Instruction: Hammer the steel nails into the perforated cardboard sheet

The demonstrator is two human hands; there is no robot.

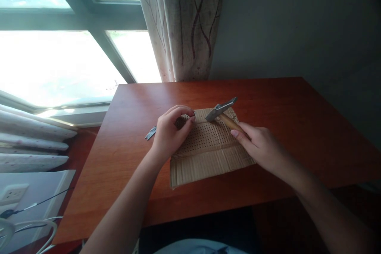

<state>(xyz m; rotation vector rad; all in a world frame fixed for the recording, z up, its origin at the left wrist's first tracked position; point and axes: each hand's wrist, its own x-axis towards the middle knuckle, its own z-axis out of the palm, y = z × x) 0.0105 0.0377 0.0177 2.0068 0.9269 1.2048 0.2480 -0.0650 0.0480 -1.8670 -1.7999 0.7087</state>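
Observation:
A flat piece of brown cardboard (205,158) lies on the reddish wooden table (297,135), its upper half covered in rows of small punched holes. My left hand (171,133) rests on the cardboard's upper left corner, fingers pinched together on something too small to make out. My right hand (258,145) grips the wooden handle of a hammer (222,110), whose metal head hovers just above the cardboard's top edge, close to my left fingertips. A small bundle of nails (151,132) lies on the table just left of my left hand.
A window (59,63) and a patterned curtain (184,24) stand behind the table's far left corner. A grey wall runs behind the table on the right. At lower left are a wall socket (13,193) and loose cables (32,226).

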